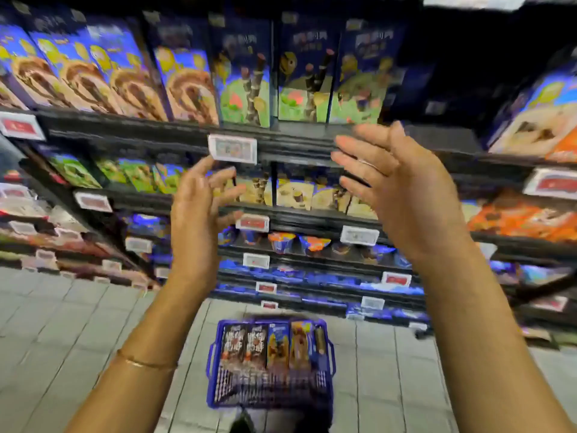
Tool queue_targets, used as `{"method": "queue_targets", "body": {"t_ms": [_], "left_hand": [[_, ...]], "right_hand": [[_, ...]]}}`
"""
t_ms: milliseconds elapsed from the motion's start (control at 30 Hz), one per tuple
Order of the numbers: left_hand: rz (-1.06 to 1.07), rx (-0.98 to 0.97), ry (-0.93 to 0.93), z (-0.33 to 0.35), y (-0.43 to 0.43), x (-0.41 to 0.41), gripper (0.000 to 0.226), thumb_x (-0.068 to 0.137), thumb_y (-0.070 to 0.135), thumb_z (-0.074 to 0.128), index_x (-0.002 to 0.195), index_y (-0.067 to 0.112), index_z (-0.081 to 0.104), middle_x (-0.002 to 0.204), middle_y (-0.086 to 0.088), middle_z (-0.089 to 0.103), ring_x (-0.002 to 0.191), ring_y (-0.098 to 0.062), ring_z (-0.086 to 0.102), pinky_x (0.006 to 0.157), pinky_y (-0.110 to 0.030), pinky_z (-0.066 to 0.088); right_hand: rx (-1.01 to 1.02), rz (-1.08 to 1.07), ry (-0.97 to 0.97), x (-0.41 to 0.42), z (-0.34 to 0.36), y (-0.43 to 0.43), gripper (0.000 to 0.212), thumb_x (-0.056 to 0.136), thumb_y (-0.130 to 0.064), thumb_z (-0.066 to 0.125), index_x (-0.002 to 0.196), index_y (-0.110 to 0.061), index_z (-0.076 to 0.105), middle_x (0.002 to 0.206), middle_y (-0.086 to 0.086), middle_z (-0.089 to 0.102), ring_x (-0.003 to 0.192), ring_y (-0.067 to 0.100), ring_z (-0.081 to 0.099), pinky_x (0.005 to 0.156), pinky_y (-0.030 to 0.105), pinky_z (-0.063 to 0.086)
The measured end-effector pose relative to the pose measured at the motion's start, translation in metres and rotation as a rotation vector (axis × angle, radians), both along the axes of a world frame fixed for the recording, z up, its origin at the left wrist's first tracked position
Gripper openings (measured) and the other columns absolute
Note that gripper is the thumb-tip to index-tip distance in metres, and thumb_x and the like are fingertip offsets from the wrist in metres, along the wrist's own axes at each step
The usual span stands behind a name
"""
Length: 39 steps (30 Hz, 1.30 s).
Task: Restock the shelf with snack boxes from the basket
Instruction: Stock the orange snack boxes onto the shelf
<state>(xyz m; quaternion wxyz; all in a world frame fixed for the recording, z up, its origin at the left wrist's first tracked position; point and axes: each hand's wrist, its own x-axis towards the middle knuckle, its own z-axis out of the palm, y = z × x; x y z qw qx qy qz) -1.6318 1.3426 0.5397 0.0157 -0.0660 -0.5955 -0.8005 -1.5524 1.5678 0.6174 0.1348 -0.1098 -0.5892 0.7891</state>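
Note:
A blue plastic basket [215, 364] stands on the tiled floor at the foot of the shelf, with several snack boxes [274, 345] lying side by side in it. The dark shelf [156, 128] in front carries rows of upright blue snack boxes [303, 73] on its top level. My left hand [199, 210] and my right hand [402, 189] are both raised in front of the middle shelves, fingers spread, holding nothing. A dark gap [437, 89] shows on the top level to the right of the green-fronted boxes. The picture is blurred by motion.
Lower shelf levels hold more boxes and small cups [299, 243], with white and red price tags [232, 149] along each edge. Orange packs [524, 220] fill the shelves on the right. The grey tiled floor [78, 323] spreads around the basket.

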Motion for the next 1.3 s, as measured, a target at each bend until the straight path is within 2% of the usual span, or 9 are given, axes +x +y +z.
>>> {"method": "queue_targets", "body": {"t_ms": [167, 267, 400, 567, 667, 833, 1000, 1133, 1300], "left_hand": [[-0.12, -0.272, -0.605, -0.191, -0.06, 0.069, 0.043, 0.113, 0.037, 0.038, 0.143, 0.013, 0.056, 0.128, -0.006, 0.068, 0.103, -0.021, 0.07, 0.075, -0.032, 0.053], [-0.178, -0.386, -0.862, -0.27, -0.09, 0.104, 0.037, 0.111, 0.044, 0.041, 0.122, 0.02, 0.067, 0.115, -0.005, 0.075, 0.101, -0.024, 0.071, 0.087, -0.04, 0.055], [-0.185, -0.431, -1.024, -0.358, -0.103, 0.137, 0.025, 0.107, 0.044, 0.052, 0.112, 0.026, 0.068, 0.097, 0.005, 0.081, 0.089, -0.017, 0.078, 0.076, -0.034, 0.06], [-0.221, -0.444, -1.196, -0.485, -0.087, 0.157, 0.024, 0.108, 0.04, 0.053, 0.11, 0.02, 0.066, 0.126, -0.009, 0.071, 0.113, -0.028, 0.069, 0.105, -0.051, 0.051], [-0.207, -0.385, -1.306, -0.562, -0.065, 0.157, 0.018, 0.108, 0.036, 0.054, 0.109, 0.021, 0.064, 0.135, -0.018, 0.064, 0.1, -0.023, 0.067, 0.089, -0.04, 0.05], [-0.215, -0.191, -1.358, -0.678, -0.03, 0.153, 0.052, 0.105, 0.043, 0.057, 0.152, 0.022, 0.05, 0.162, -0.01, 0.042, 0.148, -0.038, 0.044, 0.119, -0.055, 0.038], [-0.142, 0.144, -1.261, -0.748, 0.006, 0.142, 0.055, 0.101, 0.056, 0.058, 0.137, 0.016, 0.068, 0.126, -0.01, 0.075, 0.102, -0.029, 0.074, 0.082, -0.04, 0.061], [-0.06, 0.315, -1.199, -0.785, 0.032, 0.135, 0.061, 0.1, 0.058, 0.056, 0.145, 0.017, 0.062, 0.141, -0.014, 0.067, 0.13, -0.036, 0.064, 0.113, -0.057, 0.048], [0.024, 0.391, -1.219, -0.795, 0.05, 0.133, 0.067, 0.098, 0.065, 0.056, 0.148, 0.019, 0.057, 0.137, -0.012, 0.07, 0.127, -0.036, 0.066, 0.108, -0.056, 0.051]], "right_hand": [[-0.08, -0.072, -0.507, 0.053, -0.166, -0.037, 0.036, 0.106, -0.047, 0.034, 0.106, -0.026, 0.064, 0.11, -0.006, 0.076, 0.099, 0.011, 0.072, 0.081, 0.033, 0.048], [-0.135, -0.124, -0.738, 0.086, -0.261, -0.061, 0.035, 0.105, -0.049, 0.042, 0.112, -0.023, 0.065, 0.117, 0.0, 0.075, 0.103, 0.016, 0.071, 0.081, 0.032, 0.05], [-0.249, -0.08, -0.966, 0.119, -0.38, -0.088, 0.04, 0.104, -0.048, 0.045, 0.118, -0.015, 0.062, 0.119, 0.006, 0.072, 0.105, 0.022, 0.066, 0.086, 0.035, 0.048], [-0.338, -0.059, -1.132, 0.137, -0.526, -0.106, 0.028, 0.103, -0.043, 0.049, 0.099, -0.019, 0.064, 0.101, 0.003, 0.07, 0.092, 0.019, 0.065, 0.08, 0.034, 0.048], [-0.376, -0.094, -1.204, 0.139, -0.61, -0.108, 0.025, 0.1, -0.041, 0.054, 0.094, -0.019, 0.063, 0.092, 0.0, 0.067, 0.084, 0.016, 0.062, 0.075, 0.033, 0.047], [-0.588, -0.152, -1.093, 0.133, -0.728, -0.105, 0.042, 0.099, -0.047, 0.055, 0.119, -0.011, 0.061, 0.088, 0.004, 0.061, 0.077, 0.019, 0.058, 0.063, 0.031, 0.045], [-0.773, -0.255, -0.746, 0.112, -0.803, -0.1, 0.055, 0.102, -0.056, 0.041, 0.122, -0.014, 0.071, 0.108, 0.008, 0.077, 0.094, 0.026, 0.076, 0.074, 0.037, 0.061], [-0.847, -0.331, -0.632, 0.109, -0.841, -0.094, 0.057, 0.098, -0.054, 0.051, 0.141, -0.018, 0.06, 0.139, 0.01, 0.063, 0.132, 0.032, 0.057, 0.112, 0.05, 0.043], [-0.881, -0.328, -0.63, 0.111, -0.857, -0.079, 0.048, 0.095, -0.047, 0.062, 0.134, -0.019, 0.066, 0.128, 0.007, 0.071, 0.121, 0.029, 0.066, 0.106, 0.048, 0.049]]}}
